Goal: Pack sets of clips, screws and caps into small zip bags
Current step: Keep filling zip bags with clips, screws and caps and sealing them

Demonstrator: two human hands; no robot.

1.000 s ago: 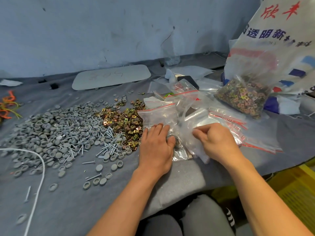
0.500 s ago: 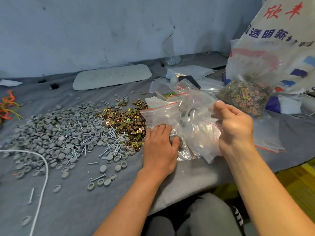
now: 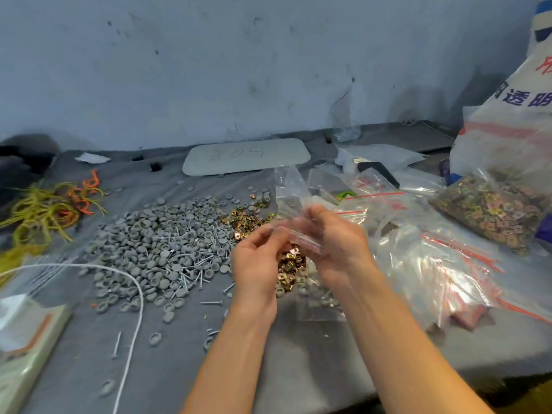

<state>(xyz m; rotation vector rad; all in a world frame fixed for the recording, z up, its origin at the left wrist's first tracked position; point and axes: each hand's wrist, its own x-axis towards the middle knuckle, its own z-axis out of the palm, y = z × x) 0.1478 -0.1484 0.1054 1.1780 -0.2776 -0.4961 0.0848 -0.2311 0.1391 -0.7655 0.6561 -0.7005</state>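
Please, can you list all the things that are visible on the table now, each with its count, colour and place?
caps: too many to count, grey, pile left of centre
screws: many, silver, mixed into the near edge of the cap pile
clips: many, brass-coloured, small heap just beyond the hands
small zip bag: one, clear, held up between both hands
zip bags: a heap, clear with red strips, right of the hands
bag of clips: one, clear, far right
flat panel: one, pale grey, by the wall
rubber bands: a bunch, yellow and orange, far left
cord: one, white, near left
left hand: one, pinching the small bag
right hand: one, pinching the same bag
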